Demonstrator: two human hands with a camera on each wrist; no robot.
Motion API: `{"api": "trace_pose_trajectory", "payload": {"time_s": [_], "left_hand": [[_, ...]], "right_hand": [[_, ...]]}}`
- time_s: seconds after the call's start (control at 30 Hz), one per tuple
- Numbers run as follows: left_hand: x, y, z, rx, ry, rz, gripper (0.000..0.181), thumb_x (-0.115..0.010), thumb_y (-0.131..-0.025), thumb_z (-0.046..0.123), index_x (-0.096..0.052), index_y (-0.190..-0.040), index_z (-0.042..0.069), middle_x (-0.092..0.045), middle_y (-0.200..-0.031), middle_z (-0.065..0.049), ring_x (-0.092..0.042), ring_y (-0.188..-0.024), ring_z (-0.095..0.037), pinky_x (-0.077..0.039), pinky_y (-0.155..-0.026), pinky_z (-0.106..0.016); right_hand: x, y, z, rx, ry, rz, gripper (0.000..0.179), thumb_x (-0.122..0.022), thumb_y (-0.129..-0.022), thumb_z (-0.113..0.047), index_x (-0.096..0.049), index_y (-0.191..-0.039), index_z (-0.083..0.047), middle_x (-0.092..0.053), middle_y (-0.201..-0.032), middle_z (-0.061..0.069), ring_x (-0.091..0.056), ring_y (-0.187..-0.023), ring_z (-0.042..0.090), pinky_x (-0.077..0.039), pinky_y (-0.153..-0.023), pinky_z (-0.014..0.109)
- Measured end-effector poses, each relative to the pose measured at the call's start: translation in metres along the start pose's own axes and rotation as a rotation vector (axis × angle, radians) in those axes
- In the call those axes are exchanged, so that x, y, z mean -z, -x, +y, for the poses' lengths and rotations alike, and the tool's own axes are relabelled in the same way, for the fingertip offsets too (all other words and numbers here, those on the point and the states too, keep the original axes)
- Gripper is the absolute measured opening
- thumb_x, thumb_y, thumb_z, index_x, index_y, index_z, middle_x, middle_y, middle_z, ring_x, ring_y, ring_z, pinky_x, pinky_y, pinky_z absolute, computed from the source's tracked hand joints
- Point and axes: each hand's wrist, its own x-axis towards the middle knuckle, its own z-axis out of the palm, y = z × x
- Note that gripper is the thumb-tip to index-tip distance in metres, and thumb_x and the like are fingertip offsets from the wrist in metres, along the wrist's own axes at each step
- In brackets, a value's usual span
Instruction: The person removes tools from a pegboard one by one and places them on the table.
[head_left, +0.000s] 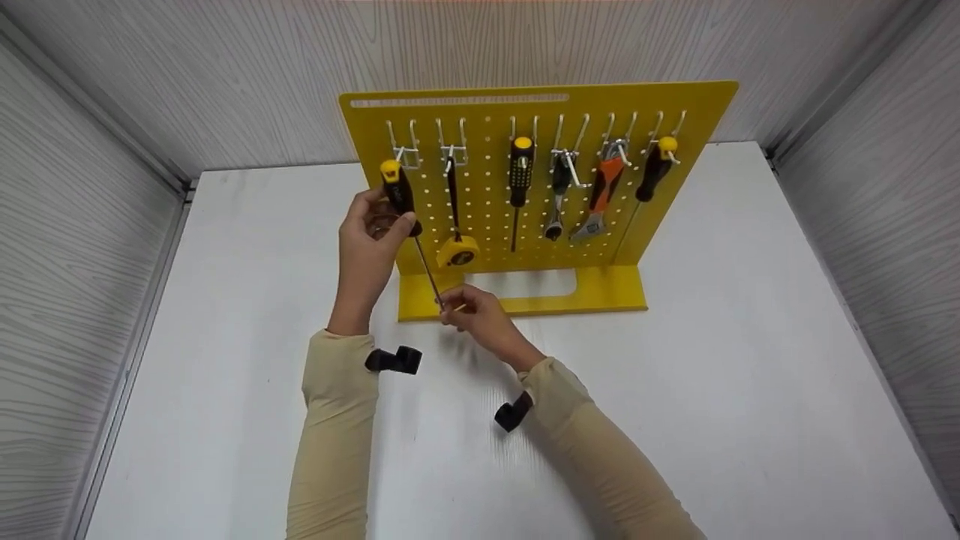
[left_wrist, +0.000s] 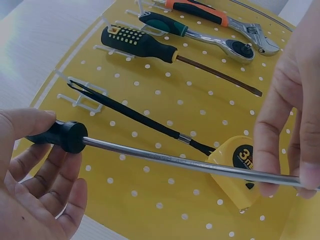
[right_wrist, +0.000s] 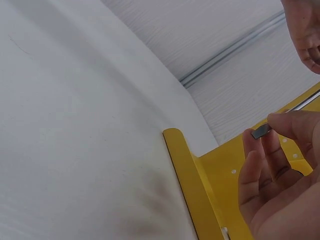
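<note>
A flathead screwdriver with a black-and-yellow handle [head_left: 399, 193] slants down in front of the left side of a yellow pegboard [head_left: 487, 217], its handle end close to the leftmost hook [head_left: 405, 154]. My left hand [head_left: 364, 240] holds the lower part of the handle between thumb and fingers. Down at the far end of the shaft [left_wrist: 150, 155], my right hand [head_left: 484, 319] pinches it just behind the flat tip [right_wrist: 261, 131]. In the left wrist view the shaft passes in front of a yellow tape measure [left_wrist: 232, 172], which hangs by a black strap [left_wrist: 130, 114].
Along the board to the right hang another screwdriver [head_left: 520, 172], a ratchet wrench [head_left: 556, 202], an orange-handled adjustable wrench [head_left: 604, 187] and one more screwdriver [head_left: 656, 169]. The board's base [head_left: 525, 306] stands on a white table [head_left: 720, 375] between pale wood-grain walls.
</note>
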Motion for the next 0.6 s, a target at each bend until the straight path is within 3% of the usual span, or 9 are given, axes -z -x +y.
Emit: {"api": "trace_pose_trajectory", "payload": {"time_s": [0.2, 0.6], "left_hand": [[0.001, 0.002, 0.0, -0.014, 0.012, 0.01, 0.041, -0.065, -0.091, 0.015, -0.052, -0.129, 0.005, -0.061, -0.108, -0.009, -0.057, -0.094, -0.015, -0.047, -0.086, -0.023], [0.0, 0.013, 0.003, -0.034, 0.009, -0.007, 0.043, -0.067, -0.09, 0.018, -0.053, -0.129, 0.005, -0.061, -0.109, -0.009, -0.057, -0.096, -0.015, -0.046, -0.092, -0.028]], "right_hand": [[0.002, 0.001, 0.001, -0.018, -0.027, -0.026, 0.024, -0.062, -0.093, -0.008, -0.062, -0.116, -0.001, -0.065, -0.103, 0.005, -0.063, -0.087, 0.013, -0.05, -0.078, 0.032], [0.01, 0.006, 0.003, -0.011, -0.026, -0.018, 0.025, -0.062, -0.093, -0.008, -0.061, -0.116, 0.0, -0.063, -0.112, 0.021, -0.064, -0.093, 0.021, -0.051, -0.081, 0.037]]}}
